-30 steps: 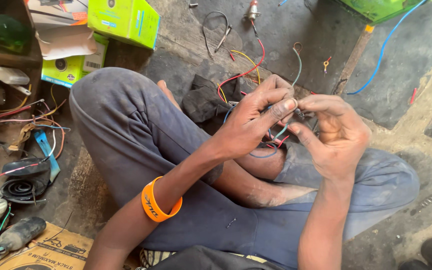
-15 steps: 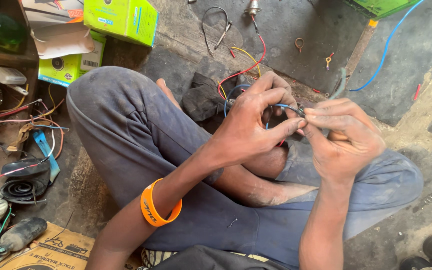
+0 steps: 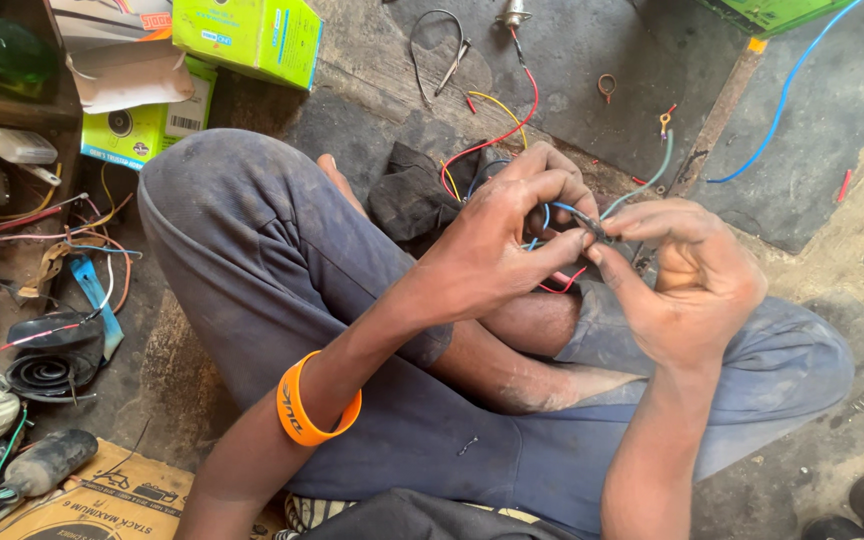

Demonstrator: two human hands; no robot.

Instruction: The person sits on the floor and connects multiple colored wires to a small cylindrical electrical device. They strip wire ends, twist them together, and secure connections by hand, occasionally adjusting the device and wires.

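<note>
Between both hands' fingertips [image 3: 564, 243], wire bundle [image 3: 592, 222].

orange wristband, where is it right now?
Head view, lower left of centre: the orange wristband sits on the person's left forearm, over the grey trouser leg, just above the cardboard box on the floor.

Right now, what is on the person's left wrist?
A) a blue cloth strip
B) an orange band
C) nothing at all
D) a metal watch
B: an orange wristband circles the forearm just behind the left hand, which pinches thin coloured wires together with the right hand.
</note>
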